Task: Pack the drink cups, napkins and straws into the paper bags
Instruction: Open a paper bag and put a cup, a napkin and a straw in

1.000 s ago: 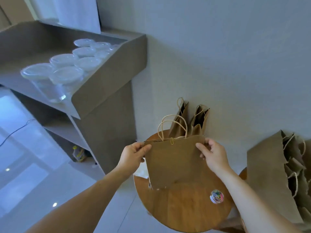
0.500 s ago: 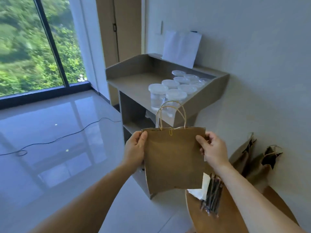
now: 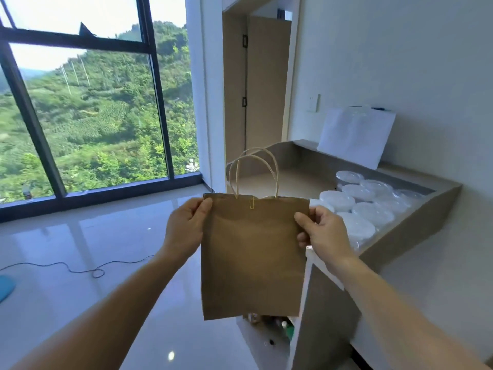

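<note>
A flat brown paper bag (image 3: pixel 253 257) with twine handles and a yellow paper clip at its top edge hangs upright in front of me. My left hand (image 3: pixel 185 228) pinches its upper left corner and my right hand (image 3: pixel 324 233) pinches its upper right corner. Behind the bag, several clear drink cups with white lids (image 3: pixel 358 201) stand on a grey counter (image 3: pixel 416 225). No napkins or straws are in view.
A white plastic bag (image 3: pixel 356 136) leans on the wall at the counter's back. Small items sit on the counter's lower shelf (image 3: pixel 269 324). A black cable (image 3: pixel 80 268) lies on the glossy floor. A large window fills the left; a wooden door stands beyond the counter.
My view has swung left and up from the round wooden table and the other bags to the counter and window. Both hands still hold the bag by its top corners.
</note>
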